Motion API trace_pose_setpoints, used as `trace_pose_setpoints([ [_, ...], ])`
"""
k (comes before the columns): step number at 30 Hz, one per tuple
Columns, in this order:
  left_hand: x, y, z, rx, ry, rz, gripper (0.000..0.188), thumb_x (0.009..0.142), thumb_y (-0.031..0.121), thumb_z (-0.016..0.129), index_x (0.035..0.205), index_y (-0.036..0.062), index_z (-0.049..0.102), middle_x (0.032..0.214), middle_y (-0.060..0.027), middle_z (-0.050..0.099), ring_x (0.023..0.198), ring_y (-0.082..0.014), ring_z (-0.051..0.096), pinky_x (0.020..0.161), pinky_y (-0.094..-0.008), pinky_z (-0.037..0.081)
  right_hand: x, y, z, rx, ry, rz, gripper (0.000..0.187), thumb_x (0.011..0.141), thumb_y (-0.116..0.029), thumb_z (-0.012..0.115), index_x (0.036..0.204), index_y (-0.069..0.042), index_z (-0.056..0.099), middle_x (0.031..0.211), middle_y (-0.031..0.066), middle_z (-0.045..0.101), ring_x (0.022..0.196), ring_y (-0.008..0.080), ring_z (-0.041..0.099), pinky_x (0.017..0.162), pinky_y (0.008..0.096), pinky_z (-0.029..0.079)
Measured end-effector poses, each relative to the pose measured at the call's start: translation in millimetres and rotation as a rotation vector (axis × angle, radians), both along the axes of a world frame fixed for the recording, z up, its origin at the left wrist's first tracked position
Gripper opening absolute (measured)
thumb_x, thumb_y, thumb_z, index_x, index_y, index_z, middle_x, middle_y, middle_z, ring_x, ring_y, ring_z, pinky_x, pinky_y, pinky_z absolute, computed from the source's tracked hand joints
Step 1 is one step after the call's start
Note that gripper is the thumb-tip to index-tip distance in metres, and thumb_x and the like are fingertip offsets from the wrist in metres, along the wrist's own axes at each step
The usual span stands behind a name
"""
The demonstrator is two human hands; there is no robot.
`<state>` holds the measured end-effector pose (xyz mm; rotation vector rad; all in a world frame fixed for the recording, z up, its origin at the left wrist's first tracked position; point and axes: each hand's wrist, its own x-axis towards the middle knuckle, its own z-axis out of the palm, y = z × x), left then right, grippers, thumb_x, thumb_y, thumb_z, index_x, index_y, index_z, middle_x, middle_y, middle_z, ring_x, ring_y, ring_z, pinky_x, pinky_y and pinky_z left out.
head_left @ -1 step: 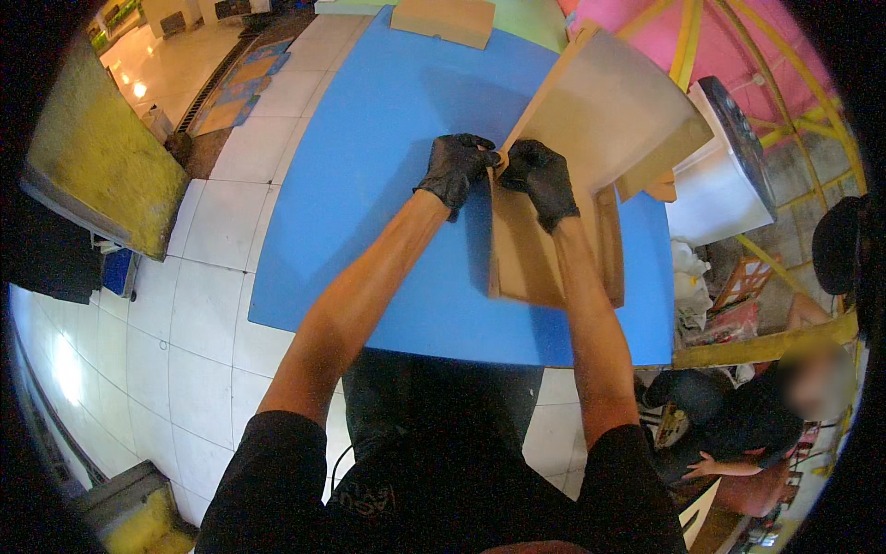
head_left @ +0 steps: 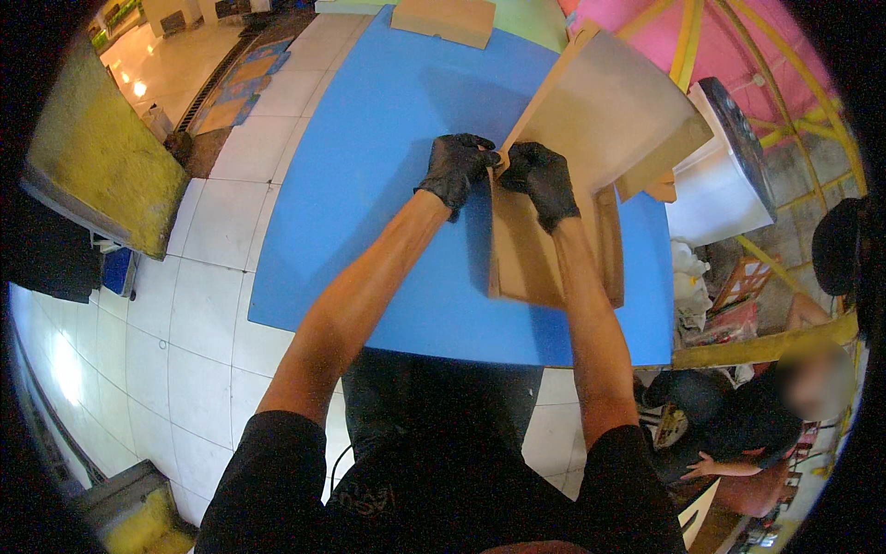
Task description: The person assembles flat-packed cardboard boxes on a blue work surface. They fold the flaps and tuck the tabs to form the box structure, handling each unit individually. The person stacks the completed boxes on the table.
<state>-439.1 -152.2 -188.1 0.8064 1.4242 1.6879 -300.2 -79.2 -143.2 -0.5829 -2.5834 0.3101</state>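
A brown cardboard box lies on the blue tabletop, its hinged lid raised and leaning away from me. My left hand, in a black glove, pinches the box's left edge from outside, near the lid's fold. From the inner side, my right hand, gloved the same way, closes on that same corner with curled fingers. Both hands nearly touch, with the cardboard edge between them. The exact grip of the right fingertips is partly hidden by the hand. Shadow covers part of the box floor.
Another flat cardboard box lies at the table's far edge. To the right stand a white box-shaped object and yellow bars. A person in dark clothes sits at the lower right. White floor tiles extend to the left.
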Motion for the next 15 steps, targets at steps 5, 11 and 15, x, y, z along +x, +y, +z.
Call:
trace_pose_setpoints([
  [5,0.4,8.4,-8.0,0.01,0.035,0.028,0.018,0.069,0.007,0.07,0.085,0.0004,0.068,0.075,-0.0076,0.065,0.063,-0.0145,0.056,0.056,-0.0273,0.046,-2.1,-1.1,-4.8,-0.596,0.174,-0.085,0.014,0.071,-0.017,0.061,0.077,-0.004,0.064,0.073,0.0148,0.063,0.065,0.0269,0.061,0.063,0.0346,0.049],
  [11,8.5,0.0,1.5,-0.046,0.062,0.007,0.016,0.07,0.007,0.07,0.083,0.0002,0.068,0.078,-0.0089,0.066,0.066,-0.0163,0.059,0.058,-0.0283,0.048,8.3,10.9,-2.8,0.014,-0.093,0.032,0.017,0.061,-0.018,0.068,0.074,-0.008,0.064,0.077,0.0129,0.063,0.071,0.0296,0.062,0.066,0.0371,0.049],
  [15,5.7,-3.8,2.4,0.025,0.021,-0.043,0.016,0.071,0.008,0.069,0.085,0.0006,0.068,0.079,-0.0087,0.067,0.069,-0.0164,0.06,0.062,-0.0283,0.048,2.4,8.9,-0.3,0.177,-0.133,0.016,0.019,0.059,-0.019,0.07,0.073,-0.009,0.062,0.082,0.0128,0.063,0.075,0.0303,0.062,0.066,0.0367,0.049],
])
